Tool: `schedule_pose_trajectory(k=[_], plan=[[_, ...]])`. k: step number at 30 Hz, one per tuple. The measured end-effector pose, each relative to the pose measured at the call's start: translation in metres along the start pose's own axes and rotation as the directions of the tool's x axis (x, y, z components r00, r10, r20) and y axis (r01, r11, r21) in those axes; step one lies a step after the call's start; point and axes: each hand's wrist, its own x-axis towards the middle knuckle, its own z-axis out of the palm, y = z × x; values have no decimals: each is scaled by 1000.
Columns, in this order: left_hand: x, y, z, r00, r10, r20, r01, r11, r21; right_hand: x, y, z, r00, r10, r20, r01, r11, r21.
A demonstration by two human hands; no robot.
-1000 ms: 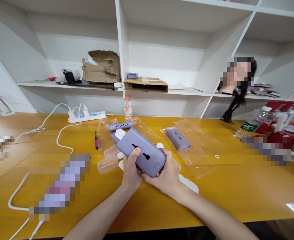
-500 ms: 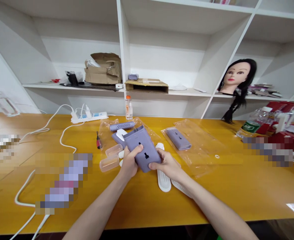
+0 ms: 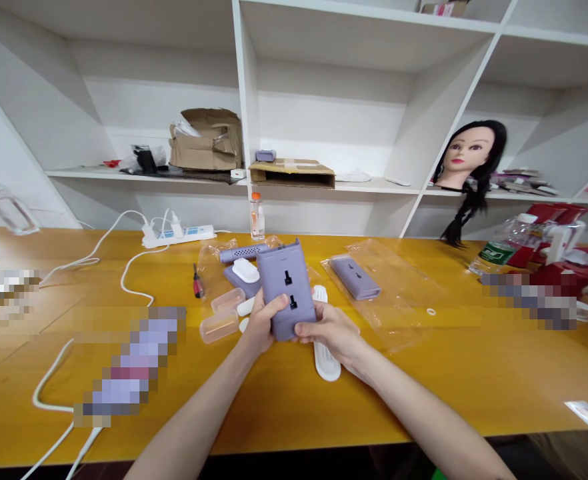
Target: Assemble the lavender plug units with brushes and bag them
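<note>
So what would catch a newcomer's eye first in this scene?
The lilac plastic housing with two dark slots stands out first, held upright between the left hand and right hand above the middle of the yellow table. Up to the right, a mannequin head with a long black braid sits on the white shelf, looking out into the room.

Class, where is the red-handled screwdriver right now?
In the head view, the red-handled screwdriver lies on the yellow table, just left of the clear plastic boxes, beyond the person's left hand.
</note>
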Motion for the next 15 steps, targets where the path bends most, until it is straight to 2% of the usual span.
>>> schedule_pose_trajectory(k=[3, 8, 11, 15], plan=[[-1, -2, 1, 1000, 27, -7, -27, 1000, -13, 1, 3, -2, 999, 40, 15, -40, 999, -23], [-4, -3, 4, 998, 33, 46, -30, 998, -62, 1, 9, 1, 989, -139, 42, 136, 989, 52], [-6, -3, 5, 998, 36, 51, -31, 996, -87, -1, 11, 6, 982, -189, 17, 188, 979, 81], [-6, -4, 3, 999, 4, 44, -1, 998, -68, -3, 11, 10, 988, -156, 12, 155, 986, 69]])
